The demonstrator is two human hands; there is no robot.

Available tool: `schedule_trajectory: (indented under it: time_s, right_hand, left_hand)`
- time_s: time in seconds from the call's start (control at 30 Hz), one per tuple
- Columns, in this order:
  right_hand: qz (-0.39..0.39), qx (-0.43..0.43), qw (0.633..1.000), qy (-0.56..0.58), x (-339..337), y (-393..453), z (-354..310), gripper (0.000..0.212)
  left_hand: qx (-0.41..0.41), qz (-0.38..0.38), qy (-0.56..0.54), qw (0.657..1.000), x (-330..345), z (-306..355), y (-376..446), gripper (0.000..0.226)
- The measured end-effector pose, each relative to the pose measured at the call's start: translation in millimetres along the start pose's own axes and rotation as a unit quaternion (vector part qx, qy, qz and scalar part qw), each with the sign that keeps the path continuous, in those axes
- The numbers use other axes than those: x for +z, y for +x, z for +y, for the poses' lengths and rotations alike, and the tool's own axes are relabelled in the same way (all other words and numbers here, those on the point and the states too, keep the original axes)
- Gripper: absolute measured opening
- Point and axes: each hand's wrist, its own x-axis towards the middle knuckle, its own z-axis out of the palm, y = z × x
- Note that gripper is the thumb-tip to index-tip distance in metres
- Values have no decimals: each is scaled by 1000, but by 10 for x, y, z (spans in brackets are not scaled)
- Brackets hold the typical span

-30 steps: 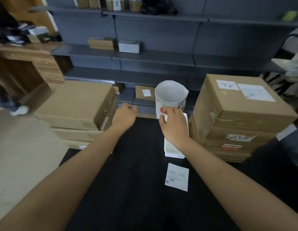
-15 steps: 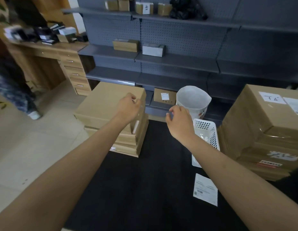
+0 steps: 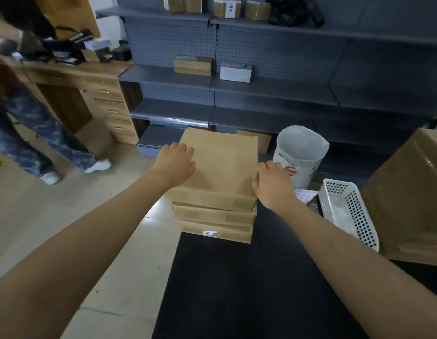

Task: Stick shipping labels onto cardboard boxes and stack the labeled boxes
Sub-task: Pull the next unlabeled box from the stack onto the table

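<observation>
Both hands are on the top box [image 3: 221,165] of a stack of three flat cardboard boxes [image 3: 216,216] standing at the far left corner of the black mat [image 3: 249,289]. The left hand [image 3: 176,165] lies on the box's left edge, fingers curled over that side. The right hand [image 3: 273,184] is at the right edge, its fingers bent around the corner, so both appear to grasp the box, though the fingertips are hidden.

The top face of this box shows no label, so the step in hand looks like fetching an unlabeled box to work on. The next move probably calls for lifting it level off the stack without dragging the boxes beneath, then setting it on the bare mat nearer the person.

To the right stand a white paper bag [image 3: 299,155], a white perforated basket [image 3: 347,211] and a large box [image 3: 408,199] at the frame's right edge. Grey shelving [image 3: 273,91] runs along the far side.
</observation>
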Motion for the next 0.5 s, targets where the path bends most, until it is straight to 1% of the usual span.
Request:
schedule_trajectory:
  time_s: [0.2,0.27,0.33,0.37,0.4,0.43,0.47,0.5]
  right_hand:
    - [-5,34,999,-3,71,94,-86,36]
    - [2,73,997,28,114,95,-122,36]
    - [5,126,988,94,160,72,-166,40]
    - [-2,156,978,139,185,58,-190,44]
    - [-15,191,962,193,217,46,-214,48]
    - [-35,230,939,253,250,33,-245,51]
    - [-53,266,913,304,289,21,-275,54]
    - [-62,289,896,331,328,13,-297,56]
  left_hand:
    - [-65,-44,-46,996,189,-237,-43,35]
    - [-96,-46,-78,991,223,-256,-57,36]
    - [-149,-54,-157,975,306,-288,-85,41]
    - [-179,-65,-229,954,374,-295,-106,44]
    - [-211,-79,-320,920,442,-285,-129,47]
    - [-241,-87,-411,875,513,-260,-145,48]
    - [-265,-81,-480,833,558,-219,-167,49]
    - [-285,-63,-517,804,589,-180,-184,50]
